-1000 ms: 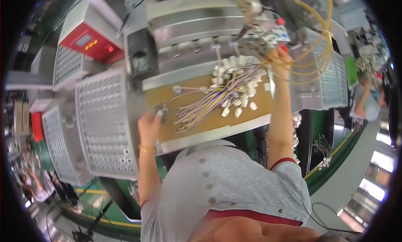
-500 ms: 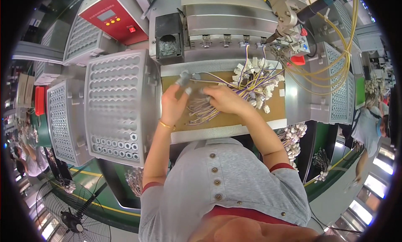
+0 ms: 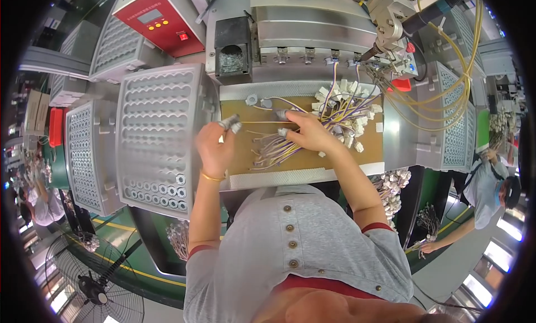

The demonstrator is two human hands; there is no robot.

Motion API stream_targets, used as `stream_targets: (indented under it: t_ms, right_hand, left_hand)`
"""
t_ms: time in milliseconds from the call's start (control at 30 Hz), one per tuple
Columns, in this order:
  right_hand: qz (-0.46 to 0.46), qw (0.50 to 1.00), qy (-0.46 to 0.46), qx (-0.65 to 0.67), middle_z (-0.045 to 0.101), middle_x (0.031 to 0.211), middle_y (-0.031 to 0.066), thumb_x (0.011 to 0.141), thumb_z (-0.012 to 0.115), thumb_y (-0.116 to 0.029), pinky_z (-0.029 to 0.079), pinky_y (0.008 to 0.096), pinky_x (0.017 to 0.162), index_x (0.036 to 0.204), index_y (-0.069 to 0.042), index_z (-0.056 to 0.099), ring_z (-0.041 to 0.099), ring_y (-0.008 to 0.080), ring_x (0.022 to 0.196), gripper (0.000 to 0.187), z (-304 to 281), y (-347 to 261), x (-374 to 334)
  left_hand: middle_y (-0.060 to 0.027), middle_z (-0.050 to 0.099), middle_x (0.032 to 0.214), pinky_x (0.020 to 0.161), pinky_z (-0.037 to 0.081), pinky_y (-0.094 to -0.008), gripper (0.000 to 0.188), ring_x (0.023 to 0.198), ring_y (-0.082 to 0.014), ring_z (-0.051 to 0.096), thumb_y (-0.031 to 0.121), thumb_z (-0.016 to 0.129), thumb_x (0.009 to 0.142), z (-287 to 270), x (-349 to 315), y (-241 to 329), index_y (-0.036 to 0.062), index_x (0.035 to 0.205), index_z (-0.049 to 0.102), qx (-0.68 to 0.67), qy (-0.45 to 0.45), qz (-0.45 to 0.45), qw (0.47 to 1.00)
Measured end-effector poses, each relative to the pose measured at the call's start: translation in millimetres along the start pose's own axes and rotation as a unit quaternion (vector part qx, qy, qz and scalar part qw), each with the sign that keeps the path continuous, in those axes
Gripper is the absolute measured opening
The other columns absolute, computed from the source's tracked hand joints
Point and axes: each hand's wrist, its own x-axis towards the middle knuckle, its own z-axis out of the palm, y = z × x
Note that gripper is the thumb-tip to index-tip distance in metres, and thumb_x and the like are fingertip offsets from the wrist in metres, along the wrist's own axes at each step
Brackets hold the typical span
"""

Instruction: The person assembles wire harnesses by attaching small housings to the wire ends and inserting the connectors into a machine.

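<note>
A thin yellowish wire (image 3: 262,122) runs nearly straight between my two hands above the brown work board (image 3: 240,158). My left hand (image 3: 215,148), with grey covers on its fingertips, pinches the wire's left end. My right hand (image 3: 309,130) holds the same wire farther right, its covered index finger and thumb pointing left. Beneath it lies a bundle of purple, yellow and white wires (image 3: 273,151), with white connectors (image 3: 354,122) heaped behind to the right. Two small grey ring-like pieces, one a round washer (image 3: 251,100), lie near the board's far left edge.
To the left stands a grey tray (image 3: 153,139) with rows of rings. A red control box (image 3: 160,24) is behind it. Beyond the board are a black block (image 3: 233,49), a metal fixture (image 3: 310,30) and a machine head (image 3: 388,30) with yellow tubes. Other people work at both sides.
My left hand has moved left and down, away from the washer at the board's far edge. A wire is now stretched between my hands. My right hand has shifted slightly right.
</note>
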Motion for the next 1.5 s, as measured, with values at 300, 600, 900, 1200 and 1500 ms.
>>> stream_targets:
  t_ms: [300, 600, 900, 1200, 1500]
  right_hand:
    - [0.062, 0.991, 0.028, 0.119, 0.050, 0.066, 0.0096, 0.075, 0.058, -0.008, 0.041, 0.0260, 0.052, 0.085, 0.000, 0.052, 0.049, 0.0143, 0.057, 0.014, 4, -28, 7]
    - [0.025, 0.982, 0.039, 0.182, 0.053, 0.065, 0.0117, 0.070, 0.056, -0.007, 0.041, 0.0292, 0.050, 0.079, 0.001, 0.049, 0.051, 0.0173, 0.052, 0.014, -3, -46, 11]
    - [0.048, 0.992, 0.007, 0.117, 0.053, 0.064, 0.0060, 0.074, 0.058, -0.009, 0.040, 0.0235, 0.051, 0.082, -0.001, 0.058, 0.047, 0.0088, 0.055, 0.011, -7, -48, 3]
    - [0.069, 0.964, 0.054, 0.250, 0.050, 0.066, -0.0025, 0.072, 0.059, -0.002, 0.037, 0.0183, 0.049, 0.077, 0.001, 0.055, 0.042, 0.0016, 0.058, 0.007, -8, -54, 5]
    - [0.078, 0.958, 0.054, 0.271, 0.049, 0.058, -0.0020, 0.068, 0.061, -0.003, 0.036, 0.0192, 0.045, 0.070, 0.000, 0.054, 0.041, 0.0019, 0.054, 0.009, -14, -61, 8]
  left_hand:
    - [-0.0124, 0.062, 0.091, 0.079, 0.042, -0.0294, 0.030, 0.088, -0.0209, 0.058, 0.006, 0.055, 0.072, -58, -41, -4, -0.0003, 0.101, 0.058, 0.027, -0.014, -0.225, 0.974]
    - [-0.0170, 0.054, 0.095, 0.084, 0.035, -0.0440, 0.035, 0.092, -0.0357, 0.045, 0.022, 0.060, 0.069, -103, -129, -64, 0.0016, 0.097, 0.061, 0.400, 0.010, -0.191, 0.896]
    - [-0.0116, 0.052, 0.108, 0.068, 0.050, -0.0312, 0.036, 0.089, -0.0193, 0.055, 0.002, 0.047, 0.078, -55, -39, 9, -0.0022, 0.114, 0.047, -0.363, 0.017, -0.289, 0.886]
    - [-0.0096, 0.057, 0.100, 0.061, 0.048, -0.0251, 0.029, 0.080, -0.0138, 0.056, 0.002, 0.056, 0.079, 13, -25, 34, -0.0027, 0.107, 0.050, -0.503, -0.078, -0.249, 0.824]
    - [-0.0131, 0.055, 0.106, 0.065, 0.048, -0.0265, 0.036, 0.086, -0.0169, 0.055, 0.002, 0.055, 0.080, 11, -24, 37, -0.0065, 0.114, 0.046, -0.518, -0.114, -0.200, 0.824]
